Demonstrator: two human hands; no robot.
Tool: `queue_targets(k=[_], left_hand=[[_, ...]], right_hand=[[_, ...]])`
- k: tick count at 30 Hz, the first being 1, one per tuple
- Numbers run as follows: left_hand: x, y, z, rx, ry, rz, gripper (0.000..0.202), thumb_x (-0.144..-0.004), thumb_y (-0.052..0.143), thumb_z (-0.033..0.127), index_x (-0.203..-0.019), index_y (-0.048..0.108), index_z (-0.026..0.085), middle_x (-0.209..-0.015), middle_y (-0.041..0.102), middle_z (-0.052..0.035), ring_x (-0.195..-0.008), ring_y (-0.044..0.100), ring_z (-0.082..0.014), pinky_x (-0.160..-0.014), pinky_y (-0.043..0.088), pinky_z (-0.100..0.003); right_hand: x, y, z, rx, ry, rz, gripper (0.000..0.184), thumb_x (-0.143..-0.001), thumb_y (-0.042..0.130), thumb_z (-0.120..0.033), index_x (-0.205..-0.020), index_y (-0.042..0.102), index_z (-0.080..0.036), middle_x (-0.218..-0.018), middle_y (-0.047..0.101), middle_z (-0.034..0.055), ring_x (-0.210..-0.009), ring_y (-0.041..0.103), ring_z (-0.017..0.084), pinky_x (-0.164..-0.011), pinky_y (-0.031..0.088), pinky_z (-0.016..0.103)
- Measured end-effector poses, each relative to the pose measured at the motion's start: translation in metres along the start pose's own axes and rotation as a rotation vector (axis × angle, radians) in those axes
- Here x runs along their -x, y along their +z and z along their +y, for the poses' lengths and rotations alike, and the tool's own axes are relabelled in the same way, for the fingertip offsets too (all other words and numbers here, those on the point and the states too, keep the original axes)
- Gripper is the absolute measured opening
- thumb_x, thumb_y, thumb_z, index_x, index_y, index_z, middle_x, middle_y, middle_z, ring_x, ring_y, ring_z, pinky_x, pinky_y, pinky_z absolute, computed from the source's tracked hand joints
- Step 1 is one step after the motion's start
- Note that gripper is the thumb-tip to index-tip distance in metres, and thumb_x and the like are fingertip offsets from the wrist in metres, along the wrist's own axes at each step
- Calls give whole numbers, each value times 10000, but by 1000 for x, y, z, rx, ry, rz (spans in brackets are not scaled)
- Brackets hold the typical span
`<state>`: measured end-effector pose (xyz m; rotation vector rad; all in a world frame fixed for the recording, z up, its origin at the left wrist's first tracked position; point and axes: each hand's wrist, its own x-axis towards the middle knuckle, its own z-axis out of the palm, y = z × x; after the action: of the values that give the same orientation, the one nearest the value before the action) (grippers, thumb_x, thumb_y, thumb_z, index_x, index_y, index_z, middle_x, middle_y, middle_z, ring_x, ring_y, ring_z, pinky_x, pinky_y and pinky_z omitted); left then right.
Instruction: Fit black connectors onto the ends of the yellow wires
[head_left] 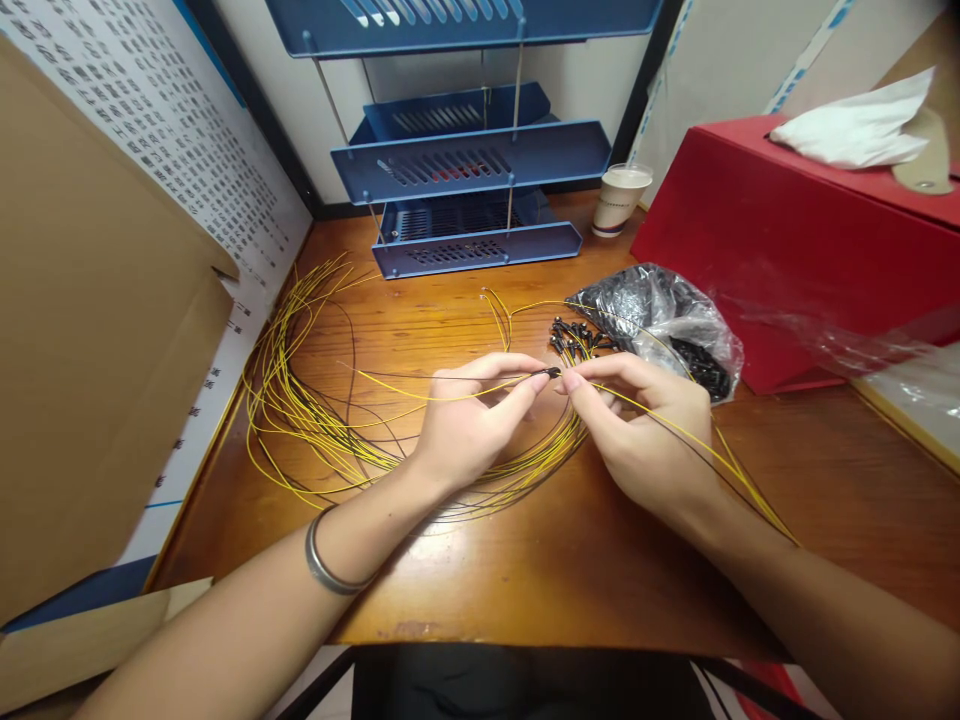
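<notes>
Both hands meet over the middle of the wooden table. Thumb and index finger of my left hand [472, 420] pinch a small black plastic part [553, 373]. A thin yellow wire and a dark one run leftward from that hand. My right hand [645, 425] pinches close beside the part, on a yellow and a dark wire [637, 403] that trail down to the right over the wrist. Its fingertips partly hide the grip. Below and left lies a big loose coil of yellow and dark wires [274, 400]. Several black-tipped ends [576, 338] cluster just beyond my right fingers.
A clear plastic bag [660, 315] of black parts sits behind my right hand. At the back stand a blue tiered tray rack [480, 250] and a paper cup [621, 200]. A red box [795, 260] with a tissue flanks the right, cardboard [97, 330] the left.
</notes>
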<state>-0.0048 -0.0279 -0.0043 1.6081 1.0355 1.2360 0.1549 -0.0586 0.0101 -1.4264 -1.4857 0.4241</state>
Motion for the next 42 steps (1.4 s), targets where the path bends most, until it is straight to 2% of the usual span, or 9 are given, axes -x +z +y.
queue_targets(k=[4,10,15,19,23,31,42], left_hand=[[1,0,1,2,-9,-20,144,-842,755,279,-942,775,177,-933,788,-49,-832,746,-171,-807,611,-257],[2,1,0,-37,3,-35,154,-852,735,280,-952,776,169,-934,790,-57,-811,746,-174,-779,616,-261],[0,1,1,28,-52,-13,147,-829,758,272,-929,775,164,-929,789,-48,-835,746,-165,-790,606,-232],[-3,1,2,79,-84,24,134,-805,776,250,-901,772,157,-908,788,-39,-812,744,-152,-762,600,-207],[-3,1,3,102,-86,20,114,-804,776,234,-890,770,159,-889,785,-28,-791,738,-135,-743,594,-185],[-2,1,3,156,-123,6,157,-815,772,270,-909,757,145,-891,778,-49,-733,730,-151,-664,602,-223],[-3,0,0,68,-37,24,109,-822,768,244,-896,774,165,-905,785,-34,-823,733,-139,-768,586,-199]], right_hand=[[-1,0,-1,11,-9,12,100,-815,659,-238,-762,724,-184,-666,707,29,-460,533,111,-411,371,225],[0,1,-1,8,-32,26,103,-837,664,-237,-762,713,-185,-531,589,-19,-414,441,97,-402,343,227],[-1,-1,-2,19,-47,27,83,-837,675,-225,-785,725,-184,-675,699,16,-471,507,103,-440,390,228],[-2,-1,-2,21,-34,5,61,-818,686,-217,-815,734,-180,-618,664,-4,-446,479,95,-429,380,221],[-2,0,-1,-12,-44,45,67,-829,678,-203,-808,736,-178,-603,645,-5,-448,479,92,-417,376,216],[0,-1,0,-27,-78,60,62,-815,689,-170,-836,745,-186,-662,690,5,-469,511,92,-423,407,210],[-1,2,-2,-66,-37,63,57,-801,678,-170,-833,724,-180,-653,687,10,-458,530,99,-396,402,211]])
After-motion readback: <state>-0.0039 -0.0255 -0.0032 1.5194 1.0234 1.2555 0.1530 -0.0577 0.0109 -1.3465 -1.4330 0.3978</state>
